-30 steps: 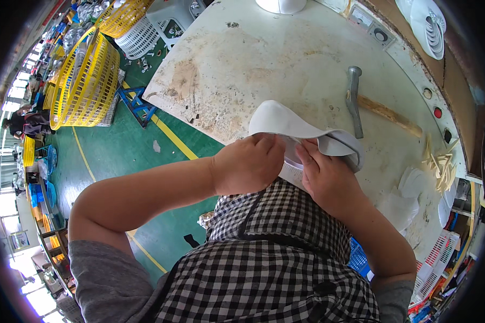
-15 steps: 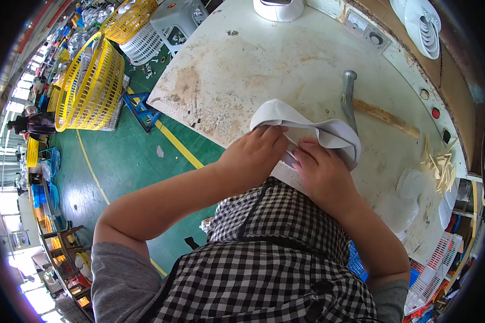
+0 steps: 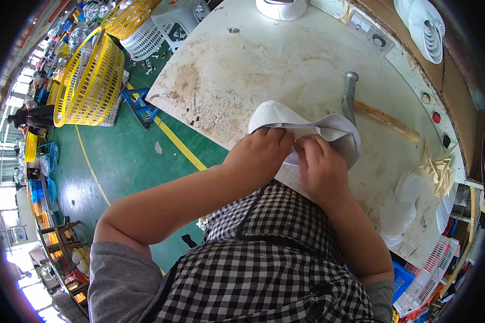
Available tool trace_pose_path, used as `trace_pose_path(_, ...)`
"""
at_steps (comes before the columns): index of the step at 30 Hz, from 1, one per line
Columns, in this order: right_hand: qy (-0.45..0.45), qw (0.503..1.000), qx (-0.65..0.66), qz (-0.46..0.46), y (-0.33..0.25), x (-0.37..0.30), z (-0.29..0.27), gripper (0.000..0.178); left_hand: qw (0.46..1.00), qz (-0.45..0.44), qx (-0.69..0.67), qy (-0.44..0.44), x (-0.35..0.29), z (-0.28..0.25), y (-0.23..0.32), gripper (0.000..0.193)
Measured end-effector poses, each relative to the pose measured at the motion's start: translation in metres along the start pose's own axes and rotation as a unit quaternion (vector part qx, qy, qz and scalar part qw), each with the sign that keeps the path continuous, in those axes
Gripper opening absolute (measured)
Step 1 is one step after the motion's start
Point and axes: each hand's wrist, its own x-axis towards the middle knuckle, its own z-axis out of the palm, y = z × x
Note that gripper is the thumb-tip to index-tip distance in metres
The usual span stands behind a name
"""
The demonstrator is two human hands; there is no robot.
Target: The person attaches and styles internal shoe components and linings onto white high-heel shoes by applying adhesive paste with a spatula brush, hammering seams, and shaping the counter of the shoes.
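A curved white shoe upper point(image 3: 277, 112) with an open middle is held over the table's near edge, in front of my apron. My left hand point(image 3: 261, 153) closes on its left side, fingers curled over the rim into the opening. My right hand point(image 3: 324, 169) is closed in a pinch beside the left fingertips, over the opening; what lies between its fingers is too hidden to make out. Just beyond the upper's right end lies a hammer point(image 3: 385, 117) with a metal head and wooden handle.
Another white upper point(image 3: 282, 9) sits at the table's point(image 3: 264, 59) far edge. To the right are thin wooden sticks point(image 3: 442, 175) and translucent white sheets point(image 3: 397, 215). A red button point(image 3: 436, 117) is on the raised panel. Yellow baskets point(image 3: 91, 81) stand left on the green floor.
My right hand has lifted off the upper's near side and turned, its fingers drawn together close to my left fingertips. My left hand stays at the rim.
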Motion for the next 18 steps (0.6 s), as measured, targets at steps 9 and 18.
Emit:
trace_pose_path(9,0.049,0.998,0.019,-0.022,0.011,0.008,-0.008,0.019,0.997,-0.051,-0.062,0.013,0.001,-0.004,-0.001,0.037)
trace_pose_path(18,-0.050,0.997,-0.027,-0.051,0.010,-0.023,-0.009,0.030,0.991,0.081,-0.055,0.087,-0.016,0.009,-0.016,0.031)
